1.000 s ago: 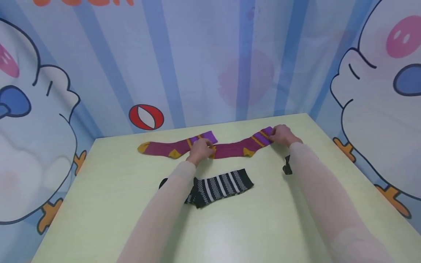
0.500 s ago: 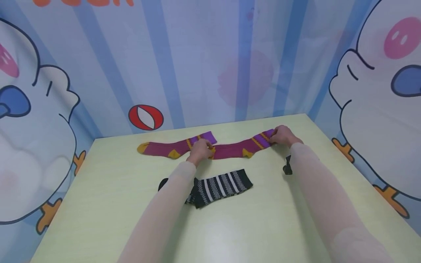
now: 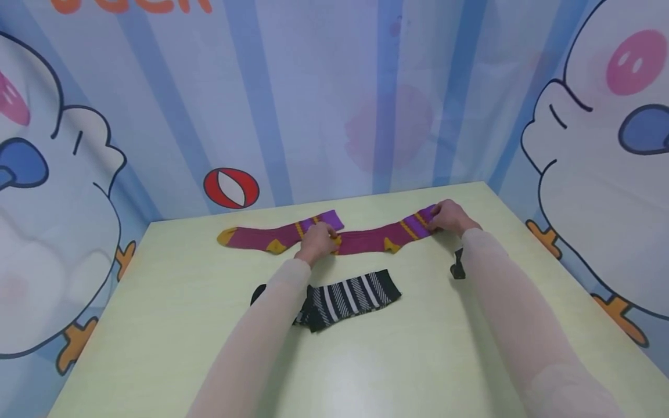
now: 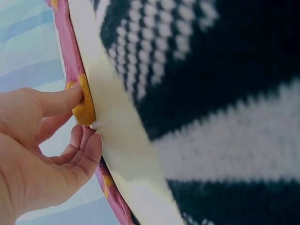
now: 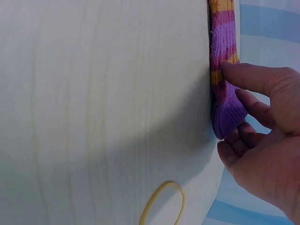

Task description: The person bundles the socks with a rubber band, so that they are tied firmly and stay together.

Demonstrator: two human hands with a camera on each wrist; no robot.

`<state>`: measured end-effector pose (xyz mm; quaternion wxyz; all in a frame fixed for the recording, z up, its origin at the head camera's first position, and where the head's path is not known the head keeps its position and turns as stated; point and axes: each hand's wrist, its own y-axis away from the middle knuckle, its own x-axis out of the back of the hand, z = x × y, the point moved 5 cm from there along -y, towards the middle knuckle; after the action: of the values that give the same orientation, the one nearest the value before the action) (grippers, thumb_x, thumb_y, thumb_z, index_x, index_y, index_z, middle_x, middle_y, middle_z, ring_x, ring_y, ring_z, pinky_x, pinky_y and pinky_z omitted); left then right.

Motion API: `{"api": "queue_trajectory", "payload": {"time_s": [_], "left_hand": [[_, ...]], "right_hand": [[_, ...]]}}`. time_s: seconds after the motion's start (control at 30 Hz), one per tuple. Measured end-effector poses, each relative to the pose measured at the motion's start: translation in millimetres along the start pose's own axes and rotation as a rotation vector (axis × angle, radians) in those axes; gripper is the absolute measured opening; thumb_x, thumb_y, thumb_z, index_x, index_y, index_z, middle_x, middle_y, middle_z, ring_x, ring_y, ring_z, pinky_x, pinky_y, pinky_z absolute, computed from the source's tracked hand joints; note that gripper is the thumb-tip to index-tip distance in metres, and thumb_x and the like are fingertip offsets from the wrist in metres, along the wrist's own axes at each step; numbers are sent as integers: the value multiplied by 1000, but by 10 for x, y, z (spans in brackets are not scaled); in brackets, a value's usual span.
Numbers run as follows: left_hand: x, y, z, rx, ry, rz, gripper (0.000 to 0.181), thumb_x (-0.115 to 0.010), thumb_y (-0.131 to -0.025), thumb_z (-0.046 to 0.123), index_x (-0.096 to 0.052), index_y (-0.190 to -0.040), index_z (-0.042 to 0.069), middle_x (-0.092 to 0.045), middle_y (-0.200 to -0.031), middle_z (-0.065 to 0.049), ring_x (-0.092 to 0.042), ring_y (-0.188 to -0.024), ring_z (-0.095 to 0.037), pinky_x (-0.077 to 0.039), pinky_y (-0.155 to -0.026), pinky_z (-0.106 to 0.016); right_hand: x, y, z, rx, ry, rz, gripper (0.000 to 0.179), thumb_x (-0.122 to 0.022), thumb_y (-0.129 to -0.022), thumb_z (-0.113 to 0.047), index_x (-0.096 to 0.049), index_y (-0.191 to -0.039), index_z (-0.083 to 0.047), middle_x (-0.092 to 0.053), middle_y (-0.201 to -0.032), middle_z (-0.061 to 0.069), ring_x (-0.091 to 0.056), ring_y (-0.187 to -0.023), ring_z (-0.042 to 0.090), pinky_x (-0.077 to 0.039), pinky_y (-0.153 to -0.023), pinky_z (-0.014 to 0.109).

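Head view: along the far edge of the surface (image 3: pixel 407 360), a long dark red sock (image 3: pixel 366 240), lying nearly flat, one end by the middle of that edge, other end toward the far right corner. On the first end, left hand (image 3: pixel 316 242), pinching; on the other, right hand (image 3: pixel 450 218), pinching too. Toward the far left corner, a matching sock (image 3: pixel 251 238); cannot tell whether touching, with left hand in the way. Closer to the near edge, a black-and-white sock (image 3: pixel 352 297), partly under the left sleeve (image 3: pixel 256 342) from here. Beside the right sleeve (image 3: pixel 522 313), a small dark thing (image 3: pixel 458 265), mostly hidden. Looks like straightening work. Best to pull softly from both ends, then pat down bumps, without dragging the matching sock.

Left wrist view: yellow toe (image 4: pixel 85 108) between thumb and fingers. Round and soft, with tiny knit ridges. Very near the camera, fuzzy black-and-white knit with bumpy dots and a wide pale band.

Right wrist view: purple top (image 5: pixel 229 115) in a light pinch, ribbed, stretchy-looking, a bit bunched. Good to smooth before letting go. Lower down, a thin yellow loop (image 5: pixel 151 202); cannot tell what for.
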<state>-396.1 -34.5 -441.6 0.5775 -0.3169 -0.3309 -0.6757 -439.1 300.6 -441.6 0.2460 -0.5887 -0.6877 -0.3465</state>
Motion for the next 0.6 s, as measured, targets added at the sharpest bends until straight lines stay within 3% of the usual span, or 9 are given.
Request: {"api": "queue_trajectory", "payload": {"time_s": [0.3,0.6], "left_hand": [[-21,1,11,-17,3,-11,33,-74,-90,5,-70,-122,2,-66,-123,-13,-59,-115,-29,-48,-99,-39],[4,23,44,-19,11,-4,34,-75,-88,3,-70,-122,3,-66,-123,-13,-60,-111,-28,-49,-97,-40]], "right_hand": [[-10,-16,-27,3,29,-32,58,-67,-91,-8,-44,-138,15,-49,-130,33,-51,-115,40,-43,-101,49],[-7,-16,-107,33,83,-32,54,-68,-87,-3,-48,-133,18,-54,-123,33,-54,-108,39,-47,-94,46]]}}
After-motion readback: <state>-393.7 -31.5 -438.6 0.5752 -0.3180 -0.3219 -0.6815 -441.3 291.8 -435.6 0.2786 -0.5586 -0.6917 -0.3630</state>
